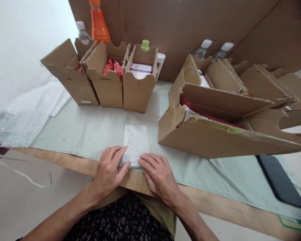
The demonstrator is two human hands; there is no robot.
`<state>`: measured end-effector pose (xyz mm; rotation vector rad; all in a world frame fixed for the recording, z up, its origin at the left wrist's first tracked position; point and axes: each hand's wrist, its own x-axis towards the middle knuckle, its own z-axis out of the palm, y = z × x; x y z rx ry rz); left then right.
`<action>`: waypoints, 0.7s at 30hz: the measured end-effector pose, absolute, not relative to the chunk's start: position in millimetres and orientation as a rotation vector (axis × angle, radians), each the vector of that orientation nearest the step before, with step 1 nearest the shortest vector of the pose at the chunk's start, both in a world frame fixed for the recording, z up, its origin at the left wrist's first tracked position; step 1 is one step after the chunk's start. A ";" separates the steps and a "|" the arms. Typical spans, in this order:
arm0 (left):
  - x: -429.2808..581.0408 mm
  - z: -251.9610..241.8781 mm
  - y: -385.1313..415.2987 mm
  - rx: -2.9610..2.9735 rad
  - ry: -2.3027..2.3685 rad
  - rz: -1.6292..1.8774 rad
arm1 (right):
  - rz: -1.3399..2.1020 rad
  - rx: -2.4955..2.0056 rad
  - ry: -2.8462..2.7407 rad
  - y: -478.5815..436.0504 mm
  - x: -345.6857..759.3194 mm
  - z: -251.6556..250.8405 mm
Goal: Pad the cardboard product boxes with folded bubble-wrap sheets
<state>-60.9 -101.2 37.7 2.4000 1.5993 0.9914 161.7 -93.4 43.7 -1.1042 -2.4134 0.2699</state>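
- Bubble wrap (pixel 136 139) is being supported by the desk (pixel 215 202), near its front edge.
- Its lower sides are being touched by the left hand (pixel 108 169) and right hand (pixel 160 173); whether gripped cannot be told.

Cloth-covered table (pixel 215 201), boxes (pixel 137 97), bubble wrap (pixel 136 137), phone (pixel 281 182)

Soft, bright light washes out the wall (pixel 27 36); bubble wrap (pixel 136 137) glints; edges stretch, top right corner dark
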 end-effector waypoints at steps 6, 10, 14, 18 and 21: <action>-69.0 43.7 -107.1 2.440 1.327 0.942 | 0.359 -1.087 -2.371 -82.3 159.9 51.8; -71.4 45.0 -101.1 2.247 1.307 0.974 | 0.545 -1.147 -2.311 -80.1 162.5 55.7; -68.3 42.1 -87.0 2.284 1.400 0.946 | 0.242 -1.286 -2.197 -87.8 165.7 57.2; -63.7 36.9 -75.0 2.356 1.498 0.814 | 0.115 -1.198 -2.282 -97.5 163.5 60.0; -63.4 36.7 -74.1 2.316 1.543 0.795 | 0.184 -1.141 -2.412 -92.9 159.1 54.7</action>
